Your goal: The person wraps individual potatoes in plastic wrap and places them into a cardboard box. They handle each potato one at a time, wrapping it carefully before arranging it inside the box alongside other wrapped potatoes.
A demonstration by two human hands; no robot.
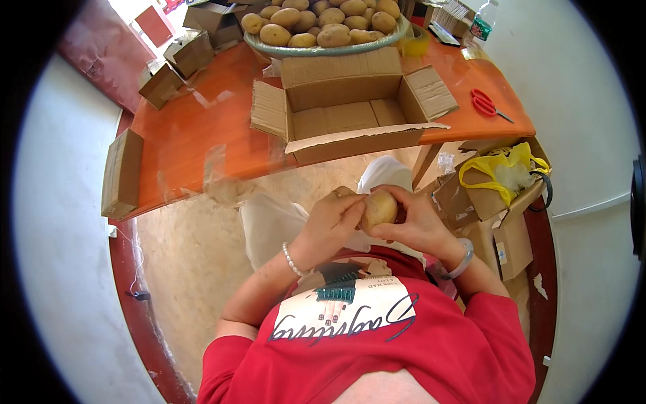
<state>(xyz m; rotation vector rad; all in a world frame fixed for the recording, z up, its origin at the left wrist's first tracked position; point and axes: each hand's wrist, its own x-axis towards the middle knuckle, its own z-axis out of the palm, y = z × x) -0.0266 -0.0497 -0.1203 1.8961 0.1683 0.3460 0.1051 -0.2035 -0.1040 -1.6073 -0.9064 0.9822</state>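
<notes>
A potato [380, 208] is held above my lap, between my two hands. My right hand [417, 218] curls around its right side, with the thumb along the bottom. My left hand [337, 222] has its fingertips against the potato's left side. Beyond my hands, an opened cardboard box [353, 141] lies at the table's near edge with its flaps spread; its inside shows bare cardboard. Behind the box stands a large basin [323, 52] heaped with potatoes [332, 35].
Red-handled scissors [485, 103] lie on the orange table [171, 136], right of the box. Rolls of tape [416, 41] and a plastic bottle [482, 22] stand farther back. Small cartons [123, 171] line the left side. A box with a yellow bag [487, 174] is low at the right.
</notes>
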